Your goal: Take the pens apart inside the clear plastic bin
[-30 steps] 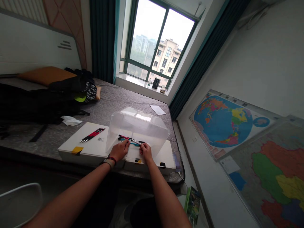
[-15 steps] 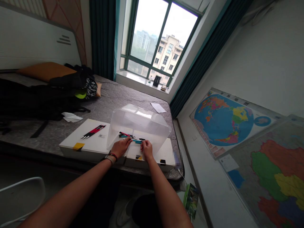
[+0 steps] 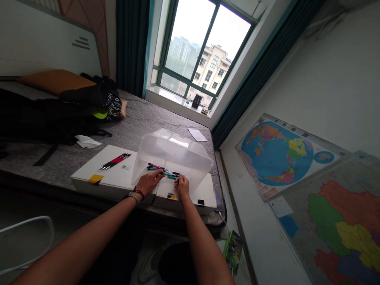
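A translucent plastic bin (image 3: 172, 152) lies on its side on the white boxes, open side facing me. Several teal, red and black pens (image 3: 154, 166) lie loosely in its mouth. My left hand (image 3: 149, 183), with bands at the wrist, pinches its fingers at the left end of a teal pen (image 3: 170, 175). At that pen's other end, the fingers of my right hand (image 3: 182, 186) are closed. The fingers partly cover the pen's ends. Red-and-black pens (image 3: 115, 161) rest side by side on the left white box (image 3: 89, 168).
The boxes sit at the edge of a grey mattress (image 3: 142, 114). Crumpled tissue (image 3: 87, 141), a dark backpack (image 3: 44, 118) and an orange pillow (image 3: 59, 81) are at left. A white paper sheet (image 3: 197, 134) lies behind the bin. A cable (image 3: 224, 219) hangs at the right corner.
The whole view has shifted slightly with my head. Both hands keep nearly the same pose at the teal pen; the loose pens look unmoved.
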### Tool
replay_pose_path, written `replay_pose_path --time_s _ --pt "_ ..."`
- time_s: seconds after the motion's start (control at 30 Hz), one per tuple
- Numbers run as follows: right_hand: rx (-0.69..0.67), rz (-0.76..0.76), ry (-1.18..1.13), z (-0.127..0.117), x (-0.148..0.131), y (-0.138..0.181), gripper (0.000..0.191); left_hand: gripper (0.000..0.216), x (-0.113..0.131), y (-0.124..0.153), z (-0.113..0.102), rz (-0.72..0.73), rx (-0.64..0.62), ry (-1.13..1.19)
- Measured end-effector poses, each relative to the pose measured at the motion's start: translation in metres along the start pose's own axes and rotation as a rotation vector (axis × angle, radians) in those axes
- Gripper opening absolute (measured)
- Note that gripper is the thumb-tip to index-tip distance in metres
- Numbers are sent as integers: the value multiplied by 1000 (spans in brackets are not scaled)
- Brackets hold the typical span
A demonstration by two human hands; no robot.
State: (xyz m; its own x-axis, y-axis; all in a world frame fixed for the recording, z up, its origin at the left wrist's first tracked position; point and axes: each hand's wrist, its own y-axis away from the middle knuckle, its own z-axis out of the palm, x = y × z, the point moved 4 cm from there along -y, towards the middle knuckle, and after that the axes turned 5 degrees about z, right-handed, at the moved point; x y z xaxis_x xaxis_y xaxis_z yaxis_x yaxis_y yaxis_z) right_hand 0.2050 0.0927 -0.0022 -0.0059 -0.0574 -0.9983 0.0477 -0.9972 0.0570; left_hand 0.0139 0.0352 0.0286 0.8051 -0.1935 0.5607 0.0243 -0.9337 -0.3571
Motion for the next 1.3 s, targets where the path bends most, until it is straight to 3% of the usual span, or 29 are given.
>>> replay_pose_path --time_s 0.4,0.73,1.3 --pt "26 -14 -27 0 -7 4 32 44 -4 -2 -1 49 62 81" --pt "38 10 -62 -3 -2 1 27 42 -6 -6 -2 84 23 186" --pt "10 20 -122 -3 6 -4 24 58 -19 -14 -6 -47 -31 442"
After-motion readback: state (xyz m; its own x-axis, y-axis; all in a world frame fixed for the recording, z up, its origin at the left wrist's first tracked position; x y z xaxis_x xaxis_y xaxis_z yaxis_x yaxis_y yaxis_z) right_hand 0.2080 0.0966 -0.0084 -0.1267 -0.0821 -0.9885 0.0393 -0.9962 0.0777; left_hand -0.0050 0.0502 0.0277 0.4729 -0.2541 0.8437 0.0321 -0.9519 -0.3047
